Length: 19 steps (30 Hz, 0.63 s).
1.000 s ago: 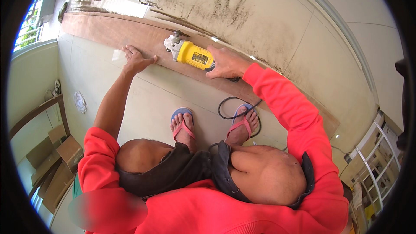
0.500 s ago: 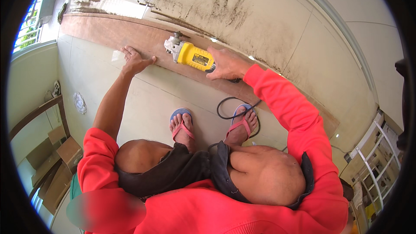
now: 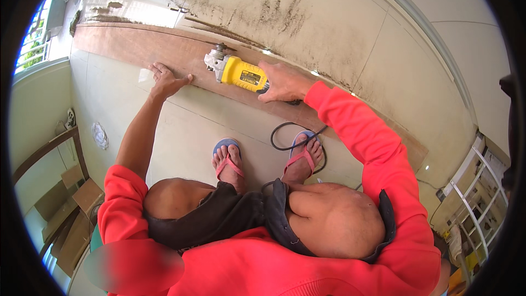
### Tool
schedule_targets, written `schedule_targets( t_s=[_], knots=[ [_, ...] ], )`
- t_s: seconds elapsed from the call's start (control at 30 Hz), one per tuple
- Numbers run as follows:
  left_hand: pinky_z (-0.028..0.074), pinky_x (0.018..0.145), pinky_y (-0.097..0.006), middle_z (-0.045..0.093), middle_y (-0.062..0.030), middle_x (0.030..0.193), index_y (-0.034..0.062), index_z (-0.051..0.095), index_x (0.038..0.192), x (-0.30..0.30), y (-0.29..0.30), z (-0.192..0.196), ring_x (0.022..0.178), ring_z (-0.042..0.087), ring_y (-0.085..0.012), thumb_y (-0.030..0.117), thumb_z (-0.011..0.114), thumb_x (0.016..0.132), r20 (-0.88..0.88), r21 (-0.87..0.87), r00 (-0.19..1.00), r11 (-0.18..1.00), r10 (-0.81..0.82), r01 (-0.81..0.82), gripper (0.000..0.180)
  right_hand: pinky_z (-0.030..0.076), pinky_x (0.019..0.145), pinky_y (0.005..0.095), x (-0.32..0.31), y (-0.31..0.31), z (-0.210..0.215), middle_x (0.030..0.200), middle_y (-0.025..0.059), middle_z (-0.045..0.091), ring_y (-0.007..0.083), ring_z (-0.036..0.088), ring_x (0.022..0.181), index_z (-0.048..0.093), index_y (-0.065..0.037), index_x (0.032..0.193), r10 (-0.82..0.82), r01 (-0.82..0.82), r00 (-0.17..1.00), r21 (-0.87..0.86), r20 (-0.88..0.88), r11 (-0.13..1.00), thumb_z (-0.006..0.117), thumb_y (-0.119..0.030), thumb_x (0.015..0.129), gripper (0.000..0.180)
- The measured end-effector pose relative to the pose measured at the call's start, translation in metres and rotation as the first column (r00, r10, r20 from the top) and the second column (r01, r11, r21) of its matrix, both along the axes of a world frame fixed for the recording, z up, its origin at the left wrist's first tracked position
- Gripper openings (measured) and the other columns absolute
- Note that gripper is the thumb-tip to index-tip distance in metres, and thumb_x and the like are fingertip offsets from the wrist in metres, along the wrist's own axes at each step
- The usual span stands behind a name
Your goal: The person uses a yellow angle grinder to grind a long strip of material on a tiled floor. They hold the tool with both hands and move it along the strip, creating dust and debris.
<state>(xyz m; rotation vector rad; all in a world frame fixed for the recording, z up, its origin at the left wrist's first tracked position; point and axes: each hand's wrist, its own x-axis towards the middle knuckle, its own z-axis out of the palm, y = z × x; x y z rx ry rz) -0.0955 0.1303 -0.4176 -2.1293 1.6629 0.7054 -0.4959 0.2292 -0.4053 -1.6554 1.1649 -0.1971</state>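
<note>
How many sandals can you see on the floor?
2: a blue-soled sandal on the left foot, another sandal on the right foot, inside the black cord loop.

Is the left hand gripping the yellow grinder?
No, the left hand presses flat on the brown plank; the right hand holds the grinder.

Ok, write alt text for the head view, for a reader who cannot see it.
A squatting person in a red top holds a yellow grinder in the right hand, its disc end on a long brown tile lying on the floor. The left hand presses flat on the tile's near edge, and a black cord loops by their sandalled feet.
</note>
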Motion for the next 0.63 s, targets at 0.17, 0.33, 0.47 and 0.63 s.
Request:
schedule_targets(
  t_s=[0.17, 0.33, 0.47, 0.63],
  knots=[
    [0.017, 0.13, -0.058, -0.019, -0.0428, 0.167, -0.0167, -0.018, 0.158, -0.0017, 0.0, 0.0015, 0.158, 0.0, -0.06, 0.065, 0.088, 0.075, 0.007, 0.007, 1.0, 1.0, 0.006, -0.006, 0.158, 0.056, 0.09, 0.052, -0.0017, 0.0006, 0.0007, 0.108, 0.0333, 0.071, 0.0482, 0.07, 0.103, 0.052, 0.008, 0.128, 0.002, -0.002, 1.0, 0.01, -0.012, 1.0, 0.084, -0.035, 0.075, 0.075],
    [0.018, 0.13, -0.058, -0.019, -0.0427, 0.167, -0.0164, -0.019, 0.158, -0.0006, -0.0005, 0.001, 0.158, 0.001, -0.06, 0.066, 0.088, 0.075, 0.012, 0.001, 1.0, 1.0, 0.002, -0.002, 0.159, 0.057, 0.09, 0.0509, -0.0026, 0.0006, -0.0015, 0.111, 0.0335, 0.071, 0.0469, 0.071, 0.105, 0.052, 0.008, 0.13, 0.016, -0.016, 1.0, 0.015, -0.016, 1.0, 0.085, -0.036, 0.075, 0.077],
    [0.017, 0.13, -0.058, -0.019, -0.0427, 0.167, -0.016, -0.019, 0.159, 0.0012, -0.0009, -0.0003, 0.158, 0.001, -0.0599, 0.066, 0.088, 0.075, 0.014, 0.007, 1.0, 1.0, 0.001, -0.001, 0.159, 0.057, 0.09, 0.0516, -0.0027, 0.0035, -0.0036, 0.108, 0.0329, 0.072, 0.0472, 0.071, 0.103, 0.053, 0.007, 0.127, -0.01, 0.01, 1.0, -0.014, -0.01, 1.0, 0.084, -0.035, 0.074, 0.074],
    [0.016, 0.13, -0.058, -0.018, -0.0419, 0.168, -0.0153, -0.018, 0.159, 0.0023, -0.0003, 0.0006, 0.159, 0.0, -0.0596, 0.067, 0.088, 0.075, -0.004, 0.005, 1.0, 1.0, 0.01, -0.01, 0.158, 0.057, 0.091, 0.0524, -0.0035, 0.0044, -0.0046, 0.105, 0.032, 0.073, 0.0483, 0.072, 0.102, 0.055, 0.005, 0.121, -0.025, 0.025, 1.0, -0.038, 0.006, 0.999, 0.084, -0.036, 0.072, 0.07]
  ],
)
